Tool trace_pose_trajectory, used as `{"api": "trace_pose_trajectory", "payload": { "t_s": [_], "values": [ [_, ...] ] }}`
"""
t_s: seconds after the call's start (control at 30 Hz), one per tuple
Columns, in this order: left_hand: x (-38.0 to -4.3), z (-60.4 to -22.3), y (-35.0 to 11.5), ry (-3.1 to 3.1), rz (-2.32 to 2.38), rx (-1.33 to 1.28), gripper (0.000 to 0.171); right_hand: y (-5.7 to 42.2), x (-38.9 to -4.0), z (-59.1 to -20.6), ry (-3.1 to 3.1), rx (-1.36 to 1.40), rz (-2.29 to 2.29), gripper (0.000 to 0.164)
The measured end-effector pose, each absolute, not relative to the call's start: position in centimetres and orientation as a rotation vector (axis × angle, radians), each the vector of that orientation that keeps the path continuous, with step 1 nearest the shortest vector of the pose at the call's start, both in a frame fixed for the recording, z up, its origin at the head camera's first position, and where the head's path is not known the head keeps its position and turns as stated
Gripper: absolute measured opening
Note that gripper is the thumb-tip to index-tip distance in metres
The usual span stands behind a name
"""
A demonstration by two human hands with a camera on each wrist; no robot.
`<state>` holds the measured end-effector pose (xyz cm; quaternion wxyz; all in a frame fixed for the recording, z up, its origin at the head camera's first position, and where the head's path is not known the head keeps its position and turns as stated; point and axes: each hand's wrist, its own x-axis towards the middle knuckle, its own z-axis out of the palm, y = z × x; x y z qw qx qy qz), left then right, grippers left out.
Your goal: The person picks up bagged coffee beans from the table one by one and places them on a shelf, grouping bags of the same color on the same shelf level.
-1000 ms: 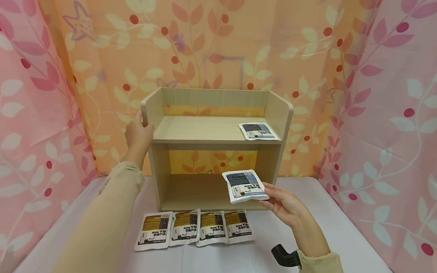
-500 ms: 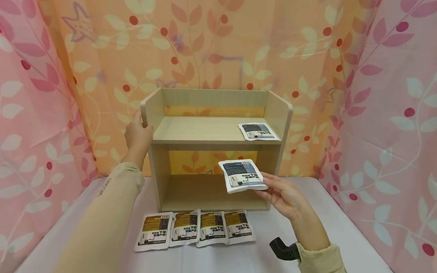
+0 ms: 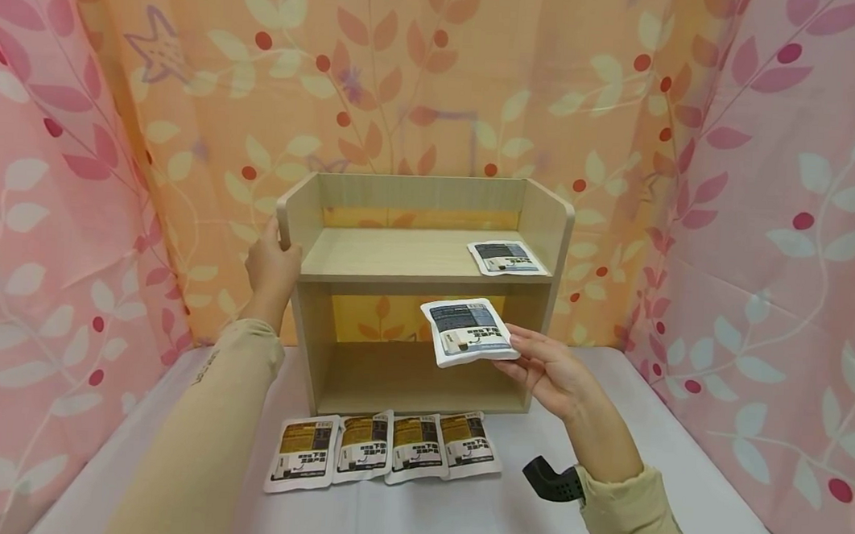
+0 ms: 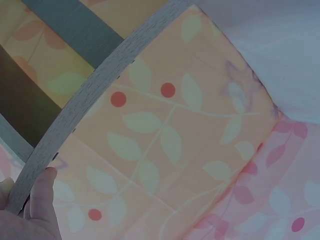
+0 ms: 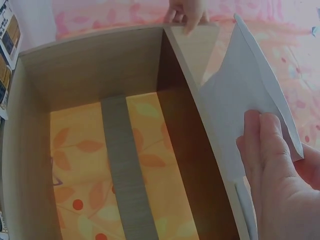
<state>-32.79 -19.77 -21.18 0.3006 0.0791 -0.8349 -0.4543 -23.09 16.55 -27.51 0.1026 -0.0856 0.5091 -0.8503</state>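
My right hand (image 3: 545, 368) pinches a white packet with a dark blue label (image 3: 468, 330) by its right edge, thumb on top and fingers beneath. It is in the air before the lower opening of a pale wooden shelf (image 3: 427, 281). In the right wrist view the packet's plain white underside (image 5: 235, 100) shows above the fingers (image 5: 272, 145). My left hand (image 3: 273, 265) grips the shelf's left side panel near its front edge; in the left wrist view its thumb and fingers (image 4: 42, 192) straddle the panel edge (image 4: 90, 95). Another blue-labelled packet (image 3: 508, 257) lies at the right of the upper shelf.
Several packets with brown and gold labels (image 3: 382, 448) lie in a row on the white tablecloth (image 3: 385, 523) before the shelf. Orange floral cloth (image 3: 409, 72) hangs behind, with pink cloth (image 3: 799, 238) at both sides. A black curved piece (image 3: 553, 479) juts from my right wrist.
My right hand has lifted the blue-labelled packet upward and slightly left, toward the shelf's middle board. The left hand keeps its grip on the side panel.
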Motion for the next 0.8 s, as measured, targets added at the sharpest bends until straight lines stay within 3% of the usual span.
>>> {"api": "trace_pose_trajectory", "payload": {
  "t_s": [0.8],
  "values": [
    [-32.7, -21.3, -19.8, -2.220, -1.209, 0.210, 0.045, 15.9, -23.4, -24.6, 1.391, -0.297, -2.581, 0.036]
  ]
}}
